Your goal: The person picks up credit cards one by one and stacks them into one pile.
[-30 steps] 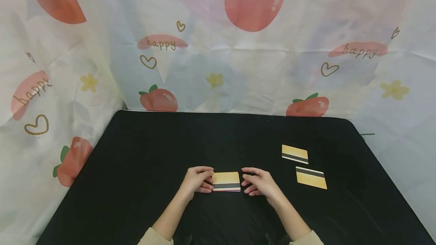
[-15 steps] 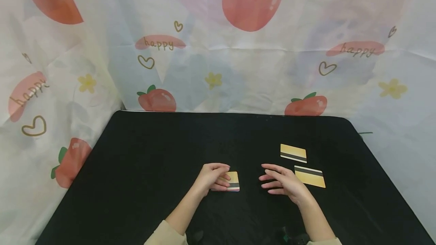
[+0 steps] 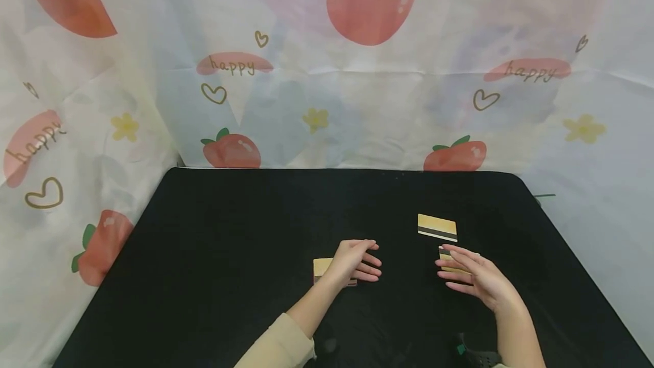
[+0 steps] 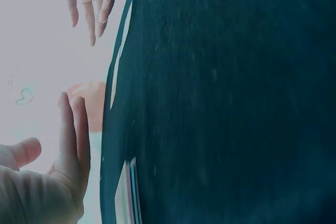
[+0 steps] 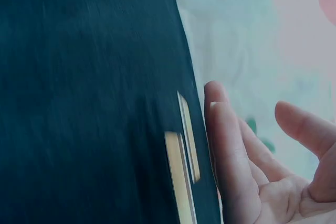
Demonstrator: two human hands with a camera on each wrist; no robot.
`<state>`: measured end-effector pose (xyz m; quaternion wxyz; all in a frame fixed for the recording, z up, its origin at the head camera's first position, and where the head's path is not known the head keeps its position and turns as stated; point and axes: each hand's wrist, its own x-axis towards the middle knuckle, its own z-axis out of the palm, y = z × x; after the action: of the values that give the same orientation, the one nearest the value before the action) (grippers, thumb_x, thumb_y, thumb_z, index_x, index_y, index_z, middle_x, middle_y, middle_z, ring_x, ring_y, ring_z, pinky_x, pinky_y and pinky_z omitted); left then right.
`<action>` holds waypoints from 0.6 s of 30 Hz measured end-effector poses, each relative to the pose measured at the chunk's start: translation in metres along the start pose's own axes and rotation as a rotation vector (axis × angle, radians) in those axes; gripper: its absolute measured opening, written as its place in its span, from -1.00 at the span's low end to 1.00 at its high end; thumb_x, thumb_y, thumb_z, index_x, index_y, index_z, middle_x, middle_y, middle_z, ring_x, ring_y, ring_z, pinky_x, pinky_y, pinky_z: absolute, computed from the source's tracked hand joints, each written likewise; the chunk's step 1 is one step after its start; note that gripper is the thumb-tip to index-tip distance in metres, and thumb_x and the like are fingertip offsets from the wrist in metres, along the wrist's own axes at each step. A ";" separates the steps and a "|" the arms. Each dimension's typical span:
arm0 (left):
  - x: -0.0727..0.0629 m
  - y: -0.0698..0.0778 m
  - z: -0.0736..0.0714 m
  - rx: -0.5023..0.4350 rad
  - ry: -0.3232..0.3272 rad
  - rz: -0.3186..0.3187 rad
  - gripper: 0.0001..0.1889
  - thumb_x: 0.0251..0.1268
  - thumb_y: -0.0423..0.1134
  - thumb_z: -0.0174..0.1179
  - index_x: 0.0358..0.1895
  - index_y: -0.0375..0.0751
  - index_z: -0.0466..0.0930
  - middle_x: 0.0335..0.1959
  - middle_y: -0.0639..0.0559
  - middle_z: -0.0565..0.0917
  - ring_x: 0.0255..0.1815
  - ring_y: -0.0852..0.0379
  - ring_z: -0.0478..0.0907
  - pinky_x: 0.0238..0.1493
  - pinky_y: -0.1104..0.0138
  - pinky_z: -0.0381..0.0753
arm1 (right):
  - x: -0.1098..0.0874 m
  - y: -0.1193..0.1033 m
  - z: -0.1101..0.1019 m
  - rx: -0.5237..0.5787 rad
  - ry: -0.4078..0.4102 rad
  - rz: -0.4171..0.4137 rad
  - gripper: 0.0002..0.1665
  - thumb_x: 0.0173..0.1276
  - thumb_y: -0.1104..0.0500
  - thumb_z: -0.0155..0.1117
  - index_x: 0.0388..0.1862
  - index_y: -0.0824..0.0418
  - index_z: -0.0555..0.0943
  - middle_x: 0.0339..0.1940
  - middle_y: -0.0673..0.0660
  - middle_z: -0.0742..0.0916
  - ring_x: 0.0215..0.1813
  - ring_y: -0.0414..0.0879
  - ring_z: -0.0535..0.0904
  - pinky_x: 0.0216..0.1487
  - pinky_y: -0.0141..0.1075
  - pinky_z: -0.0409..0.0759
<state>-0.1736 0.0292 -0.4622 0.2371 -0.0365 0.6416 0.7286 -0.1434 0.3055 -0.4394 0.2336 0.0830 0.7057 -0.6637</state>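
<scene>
My left hand [image 3: 355, 263] is over a small stack of gold cards [image 3: 322, 267] with a dark stripe, covering much of it in the head view. Its fingers reach past the stack to the right and hold nothing. In the left wrist view the stack [image 4: 127, 195] shows edge-on, several layers thick. My right hand [image 3: 480, 277], fingers extended and holding nothing, overlaps the nearer of two single gold cards [image 3: 449, 266]. The farther card [image 3: 437, 228] lies just beyond it, a dark stripe along its lower edge. Both single cards lie flat on the black table.
The black tabletop [image 3: 245, 226] stretches around the cards, with its far edge against a printed fabric backdrop [image 3: 357, 101]. More of this fabric hangs along the left and right. A dark wrist device [image 3: 477, 356] shows beside the right forearm.
Both hands have moved right. The left has gone from the stack's left edge across it; the right has left the stack's right side and come over the nearer single card. The cards stay put.
</scene>
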 end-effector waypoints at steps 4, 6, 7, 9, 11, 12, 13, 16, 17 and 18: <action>0.009 -0.004 0.013 -0.029 -0.002 -0.002 -0.58 0.29 -0.06 0.00 -0.01 -0.37 0.51 -0.45 -0.16 0.66 -0.52 -0.05 0.66 -0.49 0.19 0.67 | -0.007 0.006 -0.020 0.108 0.009 -0.019 -0.64 0.43 -0.05 -0.05 0.17 -0.09 0.31 -0.15 -0.16 0.68 -0.11 -0.22 0.63 -0.08 -0.30 0.61; 0.014 -0.006 0.018 -0.044 0.006 -0.013 -0.58 0.28 -0.05 -0.01 -0.03 -0.36 0.52 -0.46 -0.16 0.66 -0.53 -0.05 0.66 -0.49 0.18 0.67 | -0.008 0.010 -0.028 0.151 0.009 -0.023 -0.79 0.44 -0.04 -0.07 0.02 -0.19 0.37 -0.17 -0.18 0.69 -0.12 -0.23 0.64 -0.10 -0.32 0.61; 0.016 -0.007 0.020 -0.053 0.008 -0.020 -0.58 0.28 -0.05 -0.01 -0.04 -0.36 0.52 -0.46 -0.16 0.66 -0.54 -0.04 0.66 -0.49 0.17 0.67 | -0.009 0.011 -0.032 0.169 0.010 -0.024 -0.82 0.44 -0.04 -0.08 -0.03 -0.22 0.40 -0.18 -0.18 0.69 -0.12 -0.23 0.64 -0.10 -0.33 0.62; 0.021 -0.009 0.023 -0.073 0.012 -0.033 -0.57 0.28 -0.04 -0.02 -0.03 -0.35 0.52 -0.44 -0.18 0.65 -0.52 -0.05 0.66 -0.48 0.16 0.67 | -0.009 0.014 -0.041 0.207 0.004 -0.028 -0.83 0.45 -0.02 -0.09 -0.11 -0.26 0.47 -0.19 -0.17 0.69 -0.13 -0.22 0.65 -0.12 -0.32 0.62; 0.025 -0.010 0.027 -0.095 0.012 -0.042 -0.56 0.29 -0.03 -0.03 -0.02 -0.35 0.51 -0.40 -0.20 0.65 -0.49 -0.07 0.66 -0.45 0.15 0.67 | -0.009 0.016 -0.049 0.239 -0.004 -0.035 -0.79 0.46 0.00 -0.10 -0.17 -0.29 0.51 -0.20 -0.16 0.70 -0.14 -0.20 0.65 -0.12 -0.31 0.63; 0.026 -0.011 0.028 -0.107 0.009 -0.045 -0.55 0.29 -0.02 -0.04 -0.01 -0.35 0.51 -0.37 -0.20 0.65 -0.46 -0.07 0.66 -0.44 0.15 0.67 | -0.009 0.017 -0.053 0.253 -0.010 -0.041 -0.77 0.47 0.01 -0.12 -0.18 -0.29 0.52 -0.20 -0.15 0.70 -0.14 -0.19 0.65 -0.12 -0.30 0.63; 0.028 -0.011 0.031 -0.119 0.002 -0.047 -0.54 0.30 -0.01 -0.05 0.00 -0.34 0.51 -0.34 -0.20 0.65 -0.44 -0.08 0.66 -0.42 0.14 0.67 | -0.009 0.018 -0.058 0.268 -0.015 -0.047 -0.75 0.47 0.02 -0.13 -0.18 -0.29 0.53 -0.20 -0.15 0.70 -0.14 -0.19 0.65 -0.12 -0.30 0.63; 0.031 -0.013 0.038 -0.149 -0.033 -0.049 -0.52 0.31 0.02 -0.07 0.03 -0.32 0.49 -0.26 -0.20 0.65 -0.35 -0.11 0.66 -0.35 0.11 0.67 | -0.009 0.023 -0.071 0.311 -0.015 -0.057 -0.79 0.47 0.02 -0.13 -0.13 -0.26 0.48 -0.19 -0.14 0.70 -0.13 -0.19 0.65 -0.12 -0.29 0.63; 0.032 -0.013 0.040 -0.157 -0.050 -0.051 -0.51 0.31 0.03 -0.08 0.05 -0.31 0.49 -0.24 -0.19 0.65 -0.32 -0.11 0.66 -0.32 0.10 0.66 | -0.009 0.024 -0.075 0.328 -0.006 -0.052 -0.81 0.47 0.02 -0.12 -0.09 -0.23 0.44 -0.20 -0.14 0.70 -0.14 -0.20 0.65 -0.11 -0.28 0.63; 0.033 -0.014 0.043 -0.163 -0.070 -0.054 -0.51 0.31 0.04 -0.09 0.07 -0.29 0.48 -0.21 -0.19 0.65 -0.29 -0.11 0.66 -0.30 0.09 0.66 | -0.009 0.026 -0.079 0.341 0.005 -0.047 -0.81 0.47 0.02 -0.12 -0.02 -0.20 0.39 -0.20 -0.14 0.70 -0.14 -0.20 0.65 -0.11 -0.28 0.63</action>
<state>-0.1863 0.0804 -0.4792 0.2750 -0.0475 0.5704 0.7725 -0.1417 0.3871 -0.4581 0.1987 0.1065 0.5853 -0.7789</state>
